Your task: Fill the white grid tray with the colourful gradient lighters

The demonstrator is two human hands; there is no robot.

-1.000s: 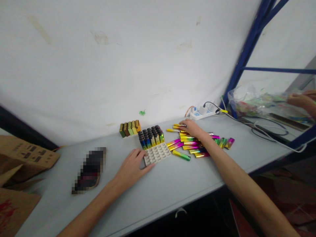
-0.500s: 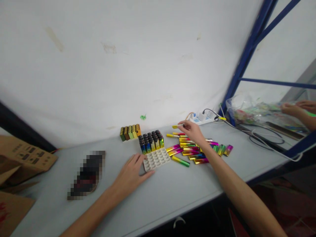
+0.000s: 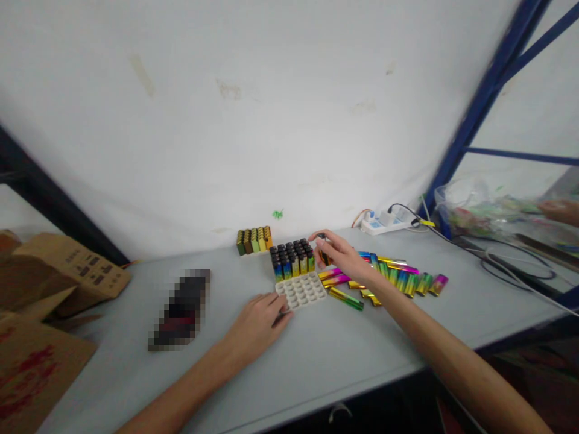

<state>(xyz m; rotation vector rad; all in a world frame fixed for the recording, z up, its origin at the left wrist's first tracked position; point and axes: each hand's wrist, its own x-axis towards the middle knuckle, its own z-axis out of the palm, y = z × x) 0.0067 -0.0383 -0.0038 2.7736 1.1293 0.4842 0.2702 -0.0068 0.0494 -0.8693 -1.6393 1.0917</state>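
Observation:
My right hand (image 3: 335, 253) is closed around a lighter (image 3: 322, 236) with a dark top, just right of a block of standing lighters (image 3: 293, 259). Those have black tops and shiny blue, yellow and green bodies. In front of the block lies a white tray (image 3: 302, 290) with rows of hollow pockets. My left hand (image 3: 265, 313) grips its near left corner, fingers bent over the edge. A dark patch shows between that thumb and the fingers; I cannot make it out. Loose shiny lighters (image 3: 346, 298) in gold, green and pink lie under and beyond my right forearm.
A second block of green, brown and yellow pieces (image 3: 254, 241) stands near the wall. At the left are a blurred dark object (image 3: 183, 310) and cardboard boxes (image 3: 85, 265). A power strip (image 3: 384, 224), cables and a blue frame (image 3: 479, 108) border the right. Another person's hand (image 3: 561, 211) is at far right.
My right hand has come left and down from the back of the loose pile to the standing block. My left fingers have drawn together at the tray's corner. The view has shifted slightly.

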